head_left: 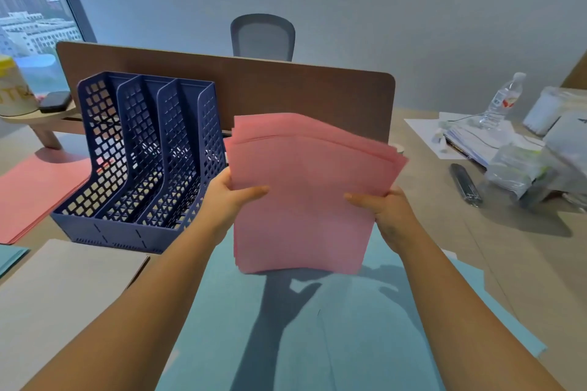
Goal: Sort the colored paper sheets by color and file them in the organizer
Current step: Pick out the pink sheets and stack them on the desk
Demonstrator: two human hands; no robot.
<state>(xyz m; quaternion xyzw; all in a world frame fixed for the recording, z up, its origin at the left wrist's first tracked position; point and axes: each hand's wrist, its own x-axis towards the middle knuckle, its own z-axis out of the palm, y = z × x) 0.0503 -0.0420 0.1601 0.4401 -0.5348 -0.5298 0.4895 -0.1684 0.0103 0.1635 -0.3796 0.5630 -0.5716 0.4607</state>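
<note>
Currently
left hand [227, 197]: grips pink stack [305, 200] edge
right hand [386, 213]: grips opposite edge
organizer [139, 152]: just left of the stack

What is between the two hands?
In the head view, the pink paper stack spans the gap; the left hand and right hand each grip one side.

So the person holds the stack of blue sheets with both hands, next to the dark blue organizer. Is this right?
Not quite: the head view shows the held stack is pink, not blue. Both hands, left and right, hold it beside the dark blue organizer.
</note>
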